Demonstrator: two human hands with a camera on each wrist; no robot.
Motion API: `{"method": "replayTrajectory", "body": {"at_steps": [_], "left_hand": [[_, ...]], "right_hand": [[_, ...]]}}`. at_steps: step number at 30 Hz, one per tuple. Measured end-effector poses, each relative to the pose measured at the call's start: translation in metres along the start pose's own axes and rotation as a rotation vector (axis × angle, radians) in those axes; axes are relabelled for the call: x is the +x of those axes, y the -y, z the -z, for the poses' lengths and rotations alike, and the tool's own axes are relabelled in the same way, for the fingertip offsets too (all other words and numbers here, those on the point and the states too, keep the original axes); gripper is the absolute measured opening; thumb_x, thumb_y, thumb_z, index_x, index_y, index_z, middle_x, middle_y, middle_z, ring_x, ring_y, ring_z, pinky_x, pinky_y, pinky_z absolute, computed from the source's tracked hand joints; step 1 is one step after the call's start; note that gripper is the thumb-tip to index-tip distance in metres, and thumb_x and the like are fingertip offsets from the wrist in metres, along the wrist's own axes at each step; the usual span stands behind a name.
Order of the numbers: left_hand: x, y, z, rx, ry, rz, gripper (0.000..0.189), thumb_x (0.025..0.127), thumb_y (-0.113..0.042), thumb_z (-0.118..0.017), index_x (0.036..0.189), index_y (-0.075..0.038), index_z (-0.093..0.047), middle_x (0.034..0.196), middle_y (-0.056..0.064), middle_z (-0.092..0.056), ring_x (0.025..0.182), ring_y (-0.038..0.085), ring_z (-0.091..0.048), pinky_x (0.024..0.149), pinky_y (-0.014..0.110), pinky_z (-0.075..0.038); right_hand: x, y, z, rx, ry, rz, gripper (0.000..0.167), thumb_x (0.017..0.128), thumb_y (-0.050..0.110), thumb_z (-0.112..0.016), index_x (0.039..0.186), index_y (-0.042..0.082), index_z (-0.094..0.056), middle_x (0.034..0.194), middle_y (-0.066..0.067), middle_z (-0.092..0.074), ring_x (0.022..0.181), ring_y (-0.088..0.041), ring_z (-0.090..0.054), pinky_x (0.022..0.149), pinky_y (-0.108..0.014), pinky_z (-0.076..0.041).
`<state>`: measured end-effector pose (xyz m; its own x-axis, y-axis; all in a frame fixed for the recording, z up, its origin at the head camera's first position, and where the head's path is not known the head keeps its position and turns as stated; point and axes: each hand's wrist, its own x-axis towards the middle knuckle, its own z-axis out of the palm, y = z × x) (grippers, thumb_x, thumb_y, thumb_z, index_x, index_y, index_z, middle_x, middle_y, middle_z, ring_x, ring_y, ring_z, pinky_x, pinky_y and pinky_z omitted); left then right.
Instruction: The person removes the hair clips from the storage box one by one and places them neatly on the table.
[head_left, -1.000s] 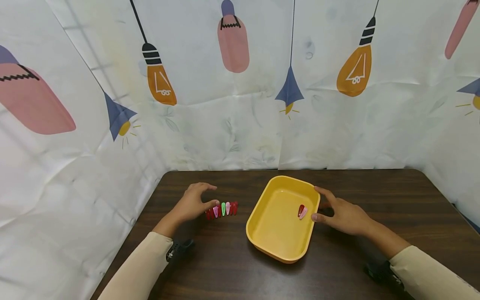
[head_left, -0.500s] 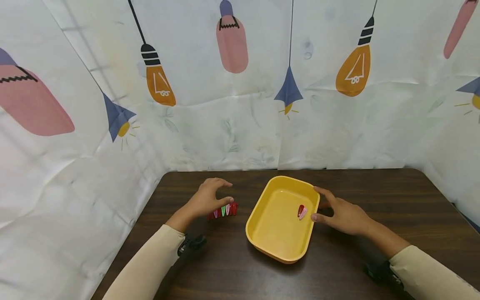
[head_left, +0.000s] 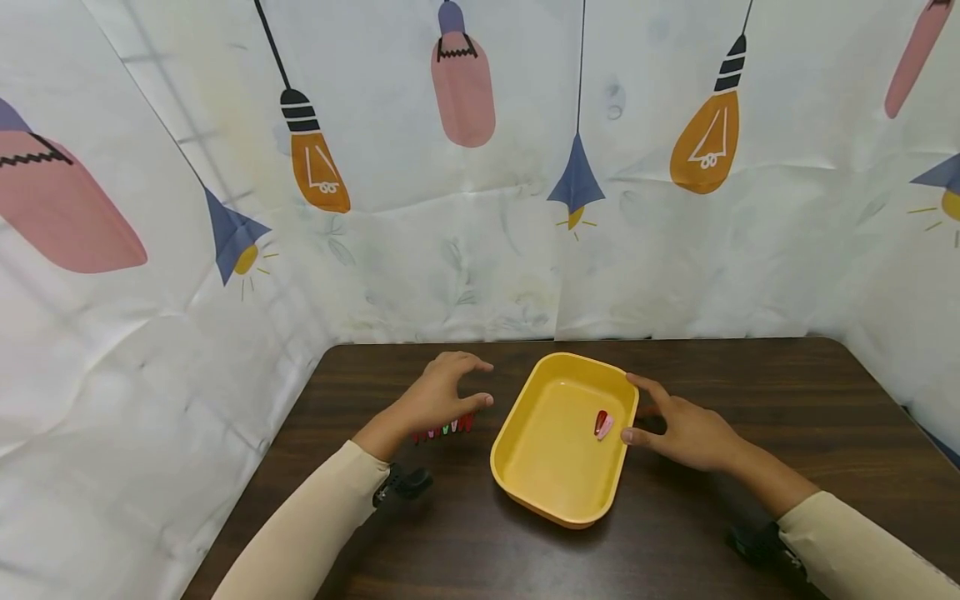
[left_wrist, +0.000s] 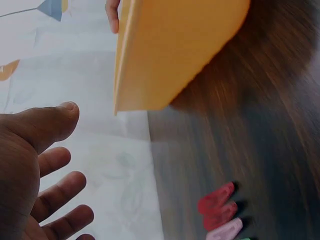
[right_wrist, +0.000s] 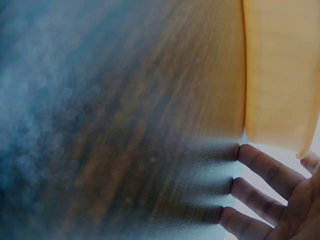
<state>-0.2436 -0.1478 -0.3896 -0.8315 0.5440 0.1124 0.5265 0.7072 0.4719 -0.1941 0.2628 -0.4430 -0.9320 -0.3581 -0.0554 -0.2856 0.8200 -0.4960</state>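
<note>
My left hand (head_left: 442, 396) hovers above the table left of the yellow tub (head_left: 558, 450), fingers spread from the thumb and nothing between them. Below and behind it, a row of hair clips (head_left: 450, 427) in red, pink and green lies on the table, partly hidden by the hand. The left wrist view shows red clips (left_wrist: 217, 206) and a pink clip (left_wrist: 225, 231) under the hand. At the tub's right rim, my right hand (head_left: 686, 429) rests with thumb and index fingertip against the edge. Inside the tub lie a red clip (head_left: 601, 422) and a pink clip (head_left: 606, 428).
The dark wood-grain table (head_left: 750, 400) reaches to a white printed sheet (head_left: 480, 250) hung behind it and along the left side. A black wrist strap device (head_left: 405, 482) sits on the left forearm, another black device (head_left: 757, 542) on the right.
My left hand has moved right, from beside the left part of the clip row toward the tub, still with spread fingers. The right hand and the tub have stayed in place.
</note>
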Motion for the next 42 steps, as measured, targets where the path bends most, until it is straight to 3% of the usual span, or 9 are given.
{"method": "replayTrajectory", "body": {"at_steps": [17,34,42], "left_hand": [[0.031,-0.040,-0.005,0.046,0.033,-0.152,0.049,0.095,-0.037,-0.075,0.137,-0.015,-0.064,0.138,0.001,-0.059,0.133,0.026,-0.047,0.115,0.056,-0.028],[0.061,-0.069,-0.021,0.046,0.087,-0.183,0.048,0.099,-0.041,-0.069,0.140,-0.016,-0.062,0.141,0.000,-0.058,0.138,0.025,-0.045,0.118,0.049,-0.027],[0.073,-0.082,-0.035,0.053,0.130,-0.175,0.047,0.098,-0.041,-0.069,0.139,-0.018,-0.064,0.134,-0.002,-0.063,0.130,0.020,-0.050,0.115,0.045,-0.032]], "right_hand": [[0.000,0.005,0.003,-0.007,-0.006,0.002,0.095,0.093,0.068,-0.061,0.164,0.027,-0.014,0.131,-0.013,-0.067,0.116,-0.044,-0.064,0.076,-0.060,-0.054],[0.001,0.001,0.000,0.003,-0.002,-0.011,0.094,0.093,0.068,-0.061,0.164,0.029,-0.014,0.131,-0.012,-0.068,0.116,-0.042,-0.064,0.076,-0.059,-0.054],[0.001,0.002,-0.001,0.002,0.004,-0.012,0.093,0.093,0.067,-0.061,0.164,0.028,-0.015,0.131,-0.011,-0.068,0.117,-0.042,-0.063,0.078,-0.062,-0.053]]}}
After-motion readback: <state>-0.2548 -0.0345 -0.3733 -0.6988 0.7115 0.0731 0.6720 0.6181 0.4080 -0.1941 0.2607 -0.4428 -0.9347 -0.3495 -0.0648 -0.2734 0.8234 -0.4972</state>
